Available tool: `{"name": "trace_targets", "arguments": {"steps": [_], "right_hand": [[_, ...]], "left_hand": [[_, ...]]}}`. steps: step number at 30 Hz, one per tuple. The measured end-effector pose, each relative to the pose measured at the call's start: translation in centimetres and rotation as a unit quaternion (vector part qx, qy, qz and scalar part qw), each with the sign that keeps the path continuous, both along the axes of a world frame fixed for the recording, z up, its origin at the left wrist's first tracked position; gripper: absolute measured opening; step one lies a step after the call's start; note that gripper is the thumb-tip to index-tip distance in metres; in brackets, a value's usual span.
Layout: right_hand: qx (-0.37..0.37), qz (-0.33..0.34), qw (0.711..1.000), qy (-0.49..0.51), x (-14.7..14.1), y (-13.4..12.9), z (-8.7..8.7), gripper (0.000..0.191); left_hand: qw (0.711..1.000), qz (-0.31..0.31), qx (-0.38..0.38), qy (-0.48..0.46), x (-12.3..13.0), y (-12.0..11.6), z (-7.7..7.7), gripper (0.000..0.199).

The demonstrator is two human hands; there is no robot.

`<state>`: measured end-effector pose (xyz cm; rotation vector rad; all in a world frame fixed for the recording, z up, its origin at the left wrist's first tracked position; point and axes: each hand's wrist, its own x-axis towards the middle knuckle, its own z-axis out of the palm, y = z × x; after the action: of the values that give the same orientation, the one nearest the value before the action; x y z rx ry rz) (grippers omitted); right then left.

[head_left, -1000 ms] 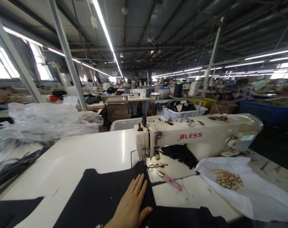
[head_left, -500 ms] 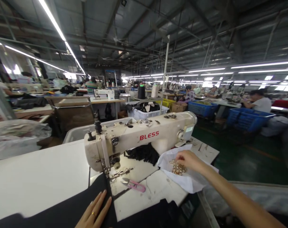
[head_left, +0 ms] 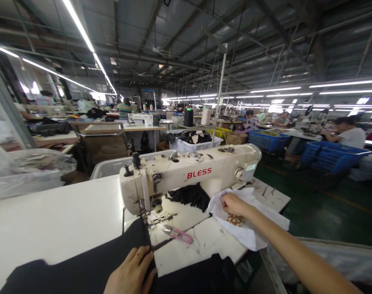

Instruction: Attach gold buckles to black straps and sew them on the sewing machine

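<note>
The left hand [head_left: 129, 272] rests on black fabric [head_left: 78, 267], fingers slightly apart; the right hand [head_left: 234, 204] is beside gold rings [head_left: 236, 220], grip unclear.

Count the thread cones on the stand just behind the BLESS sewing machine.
2: a black cone on the left and a pale cone to its right. None seems hidden there.

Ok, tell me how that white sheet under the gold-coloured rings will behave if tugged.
The white sheet will probably be floppy, since its edges crumple into loose folds. It looks thin, so likely light by itself. The gold-coloured rings lie heaped on it by the right hand, so a tug might scatter them.
</note>
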<state>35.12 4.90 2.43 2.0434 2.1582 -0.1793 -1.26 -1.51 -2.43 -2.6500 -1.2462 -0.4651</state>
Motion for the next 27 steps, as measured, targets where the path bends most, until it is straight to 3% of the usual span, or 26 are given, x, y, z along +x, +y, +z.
{"name": "trace_targets", "arguments": {"steps": [6,12,15,18,20,22,25,27], "right_hand": [[0.023,0.008,1.000,0.002,0.1,0.0,-0.2,0.014],[0.050,-0.010,0.997,0.054,0.6,-0.3,-0.4,0.010],[0.072,-0.007,0.992,0.101,-0.2,-0.9,1.1,0.007],[0.104,0.015,0.979,0.174,-3.4,-2.3,3.5,0.008],[0.101,0.044,0.966,0.232,-7.1,-3.9,4.4,0.002],[0.080,0.088,0.951,0.284,-11.4,-5.4,4.2,0.003],[0.088,0.170,0.897,0.398,-17.2,-6.9,2.3,0.005],[0.106,0.158,0.879,0.438,-19.5,-7.0,0.8,0.007]], "left_hand": [[0.999,0.000,0.008,-0.036,0.1,0.0,-0.2,0.022],[0.997,0.004,-0.032,-0.065,0.1,-0.1,0.0,0.022],[0.993,0.004,-0.050,-0.104,0.2,-0.2,0.3,0.021],[0.976,-0.030,-0.071,-0.203,0.4,-0.3,0.5,0.019],[0.948,-0.065,-0.117,-0.289,0.6,-0.3,0.7,0.020],[0.899,-0.084,-0.212,-0.373,0.8,-0.3,0.8,0.022],[0.791,-0.067,-0.394,-0.463,0.7,-0.2,0.8,0.028],[0.730,-0.032,-0.467,-0.499,0.6,0.1,0.9,0.033]]}}
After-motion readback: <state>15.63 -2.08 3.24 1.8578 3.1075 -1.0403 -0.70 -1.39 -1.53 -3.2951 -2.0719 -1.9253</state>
